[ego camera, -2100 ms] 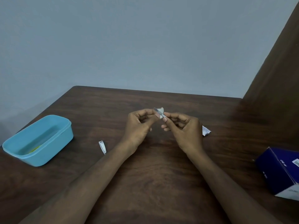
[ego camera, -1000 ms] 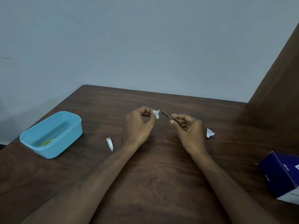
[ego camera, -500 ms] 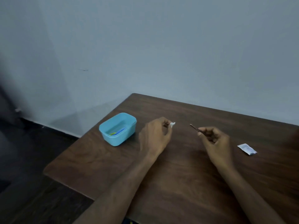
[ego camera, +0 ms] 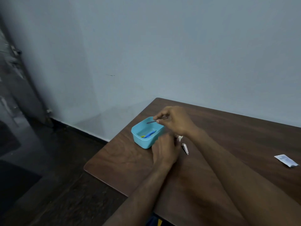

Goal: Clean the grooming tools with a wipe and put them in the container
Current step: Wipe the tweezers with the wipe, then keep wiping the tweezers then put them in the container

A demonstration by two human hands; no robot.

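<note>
Right hand point(ego camera: 175, 122) pinches tweezers point(ego camera: 157, 120) level over tub point(ego camera: 147, 133), likely for drop-in. Left hand point(ego camera: 163, 151) curls round wipe point(ego camera: 180, 137) (clipper point(ego camera: 185, 148) beside it, probably next).

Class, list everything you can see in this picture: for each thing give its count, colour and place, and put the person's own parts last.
table: one, dark brown wood, against the wall
container: one, light blue, open, near the table's left corner
tools in the container: a blue one and something yellow, kind unclear
thin tool: one, dark metal, held above the container
nail clipper: one, silver, on the table right of the container
wipe: one, white, in the left hand
sachet: one, white-blue, at the table's right edge
wall: pale blue-grey
floor: dark
left hand: one, beside the container
right hand: one, pinching the thin tool
</note>
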